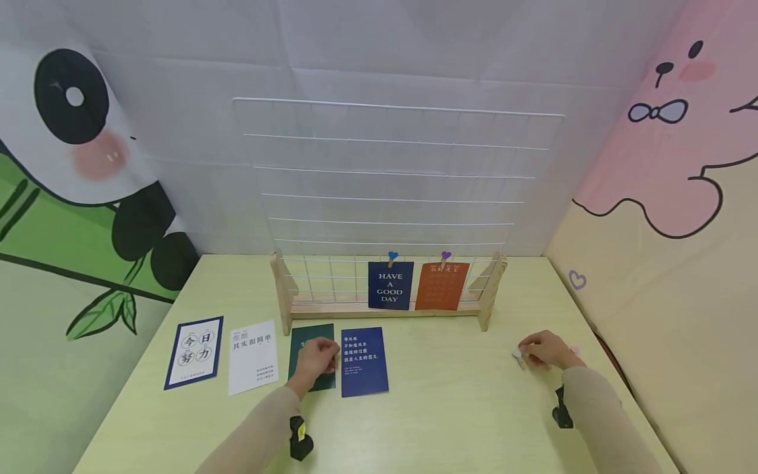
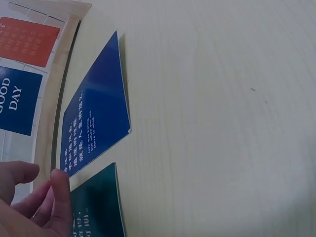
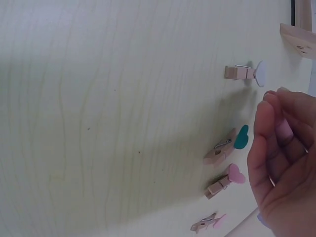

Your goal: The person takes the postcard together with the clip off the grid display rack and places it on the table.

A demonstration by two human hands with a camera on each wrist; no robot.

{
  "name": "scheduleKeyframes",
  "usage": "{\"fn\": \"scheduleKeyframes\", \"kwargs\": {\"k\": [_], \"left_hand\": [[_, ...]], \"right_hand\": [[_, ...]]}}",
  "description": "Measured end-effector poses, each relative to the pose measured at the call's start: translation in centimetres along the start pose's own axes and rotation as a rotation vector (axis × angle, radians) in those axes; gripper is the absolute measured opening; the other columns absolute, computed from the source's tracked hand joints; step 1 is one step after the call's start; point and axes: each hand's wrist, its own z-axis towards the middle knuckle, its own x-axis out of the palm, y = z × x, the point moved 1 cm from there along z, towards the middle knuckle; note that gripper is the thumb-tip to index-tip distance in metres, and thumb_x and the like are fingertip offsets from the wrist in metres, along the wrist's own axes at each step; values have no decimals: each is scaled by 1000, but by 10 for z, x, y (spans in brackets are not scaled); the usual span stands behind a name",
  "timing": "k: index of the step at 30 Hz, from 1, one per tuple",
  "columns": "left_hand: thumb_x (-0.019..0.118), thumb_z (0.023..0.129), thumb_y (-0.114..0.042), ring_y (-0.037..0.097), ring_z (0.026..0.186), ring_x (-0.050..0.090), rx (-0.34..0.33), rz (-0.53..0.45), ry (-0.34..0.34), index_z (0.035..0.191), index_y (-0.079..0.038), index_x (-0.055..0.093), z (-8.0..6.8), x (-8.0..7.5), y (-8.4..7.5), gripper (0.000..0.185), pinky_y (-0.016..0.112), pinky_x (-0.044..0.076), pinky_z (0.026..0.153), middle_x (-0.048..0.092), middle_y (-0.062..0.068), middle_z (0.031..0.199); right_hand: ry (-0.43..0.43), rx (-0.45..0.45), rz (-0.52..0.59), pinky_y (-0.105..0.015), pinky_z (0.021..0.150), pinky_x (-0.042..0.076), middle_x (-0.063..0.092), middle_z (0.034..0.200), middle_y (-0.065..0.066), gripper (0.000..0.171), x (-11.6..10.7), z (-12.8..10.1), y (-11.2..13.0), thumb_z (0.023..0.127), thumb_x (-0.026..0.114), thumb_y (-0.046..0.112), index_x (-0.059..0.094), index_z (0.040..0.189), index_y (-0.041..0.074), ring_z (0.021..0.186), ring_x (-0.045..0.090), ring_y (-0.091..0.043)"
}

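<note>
My left hand (image 1: 316,362) hovers over the dark green card (image 2: 98,205), loosely bent fingers near its right edge, thumb and fingertips apart. Right beside it lies a blue card (image 1: 364,362) with white writing. At the right of the table, my right hand (image 1: 547,349) reaches with bent fingers toward a wooden clothespin topped by a white heart (image 3: 241,73); in the right wrist view the fingertips are close to the heart but apart from it. A clothespin with a green heart (image 3: 222,148) and two with pink hearts (image 3: 219,186) lie below the fingers.
A white wire rack (image 1: 385,199) on a wooden stand (image 1: 381,311) rises at the back. Clothespins hold a navy card (image 1: 391,286) and an orange card (image 1: 442,287) on it. Left lie a blue-bordered card (image 1: 194,352) and a white card (image 1: 253,357). Printed walls flank the table.
</note>
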Motion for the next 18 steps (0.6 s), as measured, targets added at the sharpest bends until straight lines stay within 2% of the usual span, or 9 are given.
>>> {"fn": "scheduleKeyframes", "kwargs": {"k": [4, 7, 10, 12, 15, 16, 18], "left_hand": [[59, 85, -14, 19, 58, 56, 74, 31, -58, 99, 4, 58, 3, -4, -6, 23, 28, 50, 48, 59, 12, 78], [61, 83, -20, 19, 62, 56, 124, 41, -87, 100, -1, 59, 12, -8, -7, 25, 36, 48, 44, 59, 10, 85], [62, 83, -28, 19, 65, 55, 177, 40, -96, 102, -5, 59, 30, -12, 2, 31, 36, 44, 39, 58, 10, 91], [60, 83, -34, 19, 68, 54, 219, 47, -109, 103, -8, 59, 50, -11, 16, 33, 31, 42, 37, 56, 9, 94], [58, 83, -40, 18, 74, 55, 266, 50, -128, 105, -14, 58, 77, -11, 35, 35, 26, 46, 47, 56, 5, 96], [57, 83, -41, 16, 76, 55, 269, 50, -124, 107, -14, 57, 76, -13, 30, 36, 30, 47, 50, 55, 3, 97], [57, 85, -36, 18, 83, 55, 268, 21, -113, 108, -12, 56, 58, -19, 6, 34, 35, 50, 59, 56, 4, 98]], "right_hand": [[-39, -29, 28, -30, 51, 46, 54, 62, -5, 22, -4, -2, 5, 87, 52, 7, 58, 98, -11, 54, 51, -16], [-51, -75, 42, -34, 54, 48, 55, 65, -7, 29, -9, -4, 16, 89, 52, 11, 56, 102, -14, 55, 53, -18], [-76, -123, 42, -38, 56, 48, 56, 68, -10, 33, -15, -4, 28, 90, 52, 15, 54, 106, -13, 57, 54, -19], [-94, -155, 43, -40, 57, 48, 57, 69, -12, 35, -19, -3, 35, 90, 52, 17, 54, 108, -12, 57, 55, -20], [-127, -202, 39, -38, 58, 48, 58, 72, -16, 35, -23, 1, 46, 90, 51, 20, 54, 110, -10, 59, 56, -22], [-137, -213, 40, -39, 58, 48, 58, 72, -15, 35, -24, 2, 49, 90, 51, 20, 54, 110, -9, 60, 56, -22], [-154, -224, 43, -37, 58, 48, 58, 71, -15, 36, -25, 5, 55, 90, 52, 22, 54, 111, -8, 60, 56, -22]]}}
